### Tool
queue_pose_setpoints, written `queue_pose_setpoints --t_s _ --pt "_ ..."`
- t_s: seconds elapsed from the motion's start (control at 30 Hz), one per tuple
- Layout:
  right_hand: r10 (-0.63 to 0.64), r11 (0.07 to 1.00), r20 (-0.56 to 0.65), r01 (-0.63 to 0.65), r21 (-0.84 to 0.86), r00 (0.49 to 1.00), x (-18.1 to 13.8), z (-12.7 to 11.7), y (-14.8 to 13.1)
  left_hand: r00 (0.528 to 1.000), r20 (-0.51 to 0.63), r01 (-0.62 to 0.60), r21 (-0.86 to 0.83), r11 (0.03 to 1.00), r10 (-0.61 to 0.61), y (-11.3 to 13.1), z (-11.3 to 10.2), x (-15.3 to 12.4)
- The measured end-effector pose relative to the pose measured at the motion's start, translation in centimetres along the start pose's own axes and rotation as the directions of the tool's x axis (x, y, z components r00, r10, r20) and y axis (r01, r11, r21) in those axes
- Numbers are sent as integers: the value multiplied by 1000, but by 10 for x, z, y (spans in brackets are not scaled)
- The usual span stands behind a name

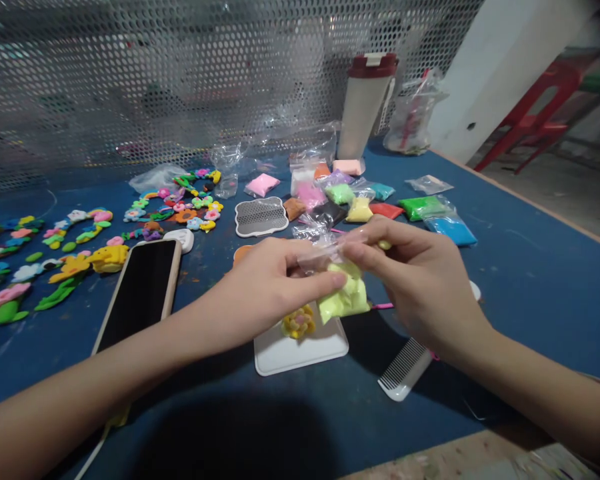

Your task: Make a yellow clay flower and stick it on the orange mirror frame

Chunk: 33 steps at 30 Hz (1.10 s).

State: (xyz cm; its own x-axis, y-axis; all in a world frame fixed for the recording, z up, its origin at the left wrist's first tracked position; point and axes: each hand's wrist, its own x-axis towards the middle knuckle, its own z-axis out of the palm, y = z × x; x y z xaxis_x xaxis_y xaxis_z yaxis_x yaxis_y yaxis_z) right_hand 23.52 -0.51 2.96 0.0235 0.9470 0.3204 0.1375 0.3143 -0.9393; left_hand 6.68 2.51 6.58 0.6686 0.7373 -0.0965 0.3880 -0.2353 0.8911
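Observation:
My left hand (275, 283) pinches a clear bag of pale yellow-green modelling clay (347, 293) between thumb and fingers. On the other side of the bag's mouth, my right hand (415, 273) is closed on the plastic. A small yellow-green bit of clay (385, 245) shows at the right hand's fingers. Below the bag lies a white board (300, 357), bearing a yellow clay flower (299, 323) with a pinkish centre. A white comb (405, 370) rests on the table under my right wrist. Part of an orange thing (241, 253) is hidden behind my left hand.
Several bags of coloured clay, a green one (420, 207) among them, lie beyond my hands. A scalloped mirror (261, 217) stands left of them. Further left are a phone (143, 287) and clay-flower rings (80, 227). A tumbler (365, 110) stands by the perforated metal panel (180, 80).

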Motion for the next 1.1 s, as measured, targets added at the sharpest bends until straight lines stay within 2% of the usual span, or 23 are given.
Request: queue_pose_setpoints --t_s 0.1,0.2,0.33,0.43,0.5,0.6,0.73,0.87,0.97,1.1 --pt "19 999 -32 -20 -31 999 1 0 0 999 12 35 -74 997 -34 -1 0 -1" --pt "19 999 -28 -18 30 999 1 0 2 1000 3 0 -155 988 1 -1 0 -2" --pt "9 999 -31 -8 35 999 0 1 1 997 -60 -49 18 999 50 1 1 -5" --pt "16 1000 55 -17 13 998 0 0 -3 985 -117 -106 169 980 126 2 1 -7" --pt "8 999 93 -5 -39 996 1 -2 -6 978 -115 -144 248 958 176 1 1 -7" --pt "-22 993 71 29 -112 997 1 -5 -8 968 -74 -208 297 932 239 -2 -1 -6" --pt "-56 990 52 63 -130 997 -1 -3 -10 980 -65 -172 197 965 188 -2 -2 -6" --pt "-29 997 73 34 -70 997 -1 0 -9 992 -59 -112 27 993 113 -2 0 -7" --pt "4 1000 54 -3 -14 999 0 -3 -6 982 -140 -125 39 991 129 -4 -3 -7" --pt "41 999 19 -40 -19 999 1 -7 -3 929 -310 -134 226 965 202 -4 -11 -8"
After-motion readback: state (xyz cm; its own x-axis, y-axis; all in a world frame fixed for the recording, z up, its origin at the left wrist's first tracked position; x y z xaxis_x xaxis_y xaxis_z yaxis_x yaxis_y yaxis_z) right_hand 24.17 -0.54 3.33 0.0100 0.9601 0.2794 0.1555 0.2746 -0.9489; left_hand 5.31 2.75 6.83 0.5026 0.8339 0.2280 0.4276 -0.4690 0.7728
